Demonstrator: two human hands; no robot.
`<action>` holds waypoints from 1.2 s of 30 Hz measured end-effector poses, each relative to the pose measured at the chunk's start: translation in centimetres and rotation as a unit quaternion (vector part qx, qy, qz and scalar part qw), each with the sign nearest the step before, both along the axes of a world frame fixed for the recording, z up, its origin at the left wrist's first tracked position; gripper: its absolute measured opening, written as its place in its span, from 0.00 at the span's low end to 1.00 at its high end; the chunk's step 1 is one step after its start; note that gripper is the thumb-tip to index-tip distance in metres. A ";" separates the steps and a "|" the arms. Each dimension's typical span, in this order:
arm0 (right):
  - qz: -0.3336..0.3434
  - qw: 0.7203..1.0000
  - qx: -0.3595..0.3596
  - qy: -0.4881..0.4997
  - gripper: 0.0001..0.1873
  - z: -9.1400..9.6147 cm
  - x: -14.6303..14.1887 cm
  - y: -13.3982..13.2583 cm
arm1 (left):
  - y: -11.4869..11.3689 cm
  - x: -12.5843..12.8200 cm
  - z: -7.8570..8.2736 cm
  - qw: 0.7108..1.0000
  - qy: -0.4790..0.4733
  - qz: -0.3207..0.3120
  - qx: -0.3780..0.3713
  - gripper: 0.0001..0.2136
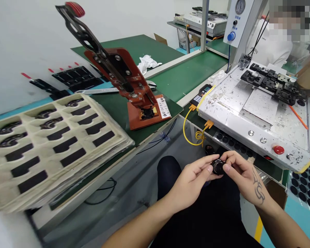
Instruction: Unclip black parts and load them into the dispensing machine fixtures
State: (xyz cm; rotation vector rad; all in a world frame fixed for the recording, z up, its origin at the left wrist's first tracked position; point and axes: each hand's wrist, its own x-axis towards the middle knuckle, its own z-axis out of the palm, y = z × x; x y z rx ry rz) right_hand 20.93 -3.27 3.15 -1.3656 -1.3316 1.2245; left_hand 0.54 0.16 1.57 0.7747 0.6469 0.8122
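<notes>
Both my hands meet over my lap, below the table edge. My left hand (pixel 191 179) and my right hand (pixel 244 175) pinch a small round black part (pixel 218 166) between their fingertips, thumbs on top. The part has a shiny centre; its details are too small to tell. My right hand bears a dark tattoo on its back. A stack of cream trays (pixel 51 144) with black pieces in their pockets lies to my left. A red hand lever press (pixel 129 86) stands on the green bench beyond it.
A white metal machine (pixel 258 113) with a red button (pixel 278 150) and black fixtures (pixel 274 82) stands to the right. Yellow cable (pixel 193 136) hangs off its front. Black trays of round holes (pixel 306 186) sit under it. Another person in white works at the far right.
</notes>
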 end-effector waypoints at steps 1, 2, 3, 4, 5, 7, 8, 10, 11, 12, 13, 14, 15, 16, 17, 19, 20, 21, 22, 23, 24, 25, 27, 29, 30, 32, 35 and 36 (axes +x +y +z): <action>0.001 1.000 -0.001 -0.004 0.15 0.0 -0.2 0.0 | 0.0 0.0 0.1 1.000 0.003 -0.001 0.004 0.20; -0.001 1.000 0.001 -0.007 0.15 0.0 -0.3 0.0 | -0.1 0.0 0.1 1.000 0.006 -0.002 0.007 0.20; -0.003 1.000 0.003 -0.009 0.15 0.0 -0.4 0.0 | -0.1 -0.1 0.2 1.000 0.008 -0.003 0.010 0.20; -0.006 1.000 0.006 -0.010 0.15 0.0 -0.5 0.0 | -0.2 -0.1 0.2 1.000 0.010 -0.003 0.013 0.20; -0.007 1.000 0.009 -0.012 0.15 0.1 -0.5 0.0 | -0.2 -0.1 0.3 1.000 0.011 -0.003 0.014 0.21; -0.010 1.000 0.010 -0.013 0.15 0.1 -0.5 0.0 | -0.2 -0.1 0.2 1.000 0.011 -0.003 0.015 0.20; -0.010 1.000 0.010 -0.012 0.15 0.1 -0.5 0.0 | -0.2 -0.1 0.2 1.000 0.009 -0.003 0.013 0.20; -0.012 1.000 0.004 0.003 0.14 0.0 -0.2 0.0 | -0.1 -0.1 0.1 1.000 -0.003 -0.003 0.002 0.20; -0.014 1.000 0.000 0.020 0.14 -0.1 0.0 0.0 | 0.0 -0.1 0.1 1.000 -0.012 -0.004 -0.007 0.19; -0.019 0.999 -0.005 0.040 0.14 -0.3 0.3 -0.1 | 0.0 -0.2 0.0 1.000 -0.022 -0.005 -0.019 0.19; -0.026 0.998 -0.009 0.061 0.14 -0.4 0.5 -0.1 | 0.1 -0.2 0.0 0.999 -0.032 -0.008 -0.031 0.19; -0.036 0.996 -0.012 0.078 0.14 -0.5 0.8 -0.2 | 0.1 -0.2 0.0 0.998 -0.041 -0.010 -0.040 0.19; -0.046 0.995 -0.014 0.088 0.15 -0.6 1.0 -0.2 | 0.1 -0.3 0.0 0.998 -0.048 -0.013 -0.047 0.19; -0.055 0.994 -0.016 0.093 0.15 -0.7 1.2 -0.3 | 0.2 -0.3 0.0 0.997 -0.053 -0.014 -0.050 0.19; -0.063 0.993 -0.018 0.094 0.16 -0.8 1.3 -0.3 | 0.2 -0.4 0.0 0.997 -0.056 -0.015 -0.050 0.19; -0.068 0.993 -0.026 0.095 0.17 -0.7 1.5 -0.4 | 0.2 -0.4 0.1 0.997 -0.058 -0.016 -0.049 0.19; -0.067 0.993 -0.029 0.097 0.17 -0.7 1.5 -0.4 | 0.2 -0.4 0.1 0.997 -0.058 -0.015 -0.048 0.19; -0.066 0.992 -0.030 0.099 0.17 -0.7 1.5 -0.5 | 0.2 -0.4 0.2 0.997 -0.057 -0.015 -0.048 0.19; -0.063 0.992 -0.031 0.101 0.16 -0.6 1.5 -0.5 | 0.2 -0.4 0.2 0.997 -0.056 -0.014 -0.049 0.19; -0.060 0.992 -0.031 0.104 0.16 -0.6 1.5 -0.5 | 0.2 -0.4 0.2 0.997 -0.056 -0.014 -0.050 0.19; -0.057 0.992 -0.031 0.106 0.15 -0.6 1.5 -0.5 | 0.2 -0.4 0.3 0.997 -0.057 -0.014 -0.053 0.20; -0.055 0.992 -0.031 0.108 0.15 -0.6 1.5 -0.5 | 0.2 -0.4 0.4 0.997 -0.058 -0.015 -0.056 0.20; -0.051 0.992 -0.033 0.113 0.15 -0.7 1.6 -0.5 | 0.2 -0.4 0.5 0.996 -0.063 -0.017 -0.063 0.20; -0.046 0.991 -0.032 0.120 0.15 -0.7 1.6 -0.4 | 0.2 -0.4 0.7 0.995 -0.067 -0.017 -0.071 0.19; -0.042 0.991 -0.032 0.124 0.14 -0.7 1.6 -0.4 | 0.2 -0.4 0.8 0.995 -0.069 -0.016 -0.074 0.19; -0.037 0.991 -0.030 0.129 0.14 -0.7 1.6 -0.4 | 0.2 -0.4 0.9 0.994 -0.070 -0.015 -0.078 0.19; -0.034 0.990 -0.029 0.132 0.13 -0.7 1.6 -0.4 | 0.2 -0.3 0.9 0.995 -0.070 -0.015 -0.074 0.19; -0.033 0.990 -0.028 0.132 0.13 -0.7 1.6 -0.4 | 0.2 -0.3 0.8 0.995 -0.069 -0.014 -0.071 0.19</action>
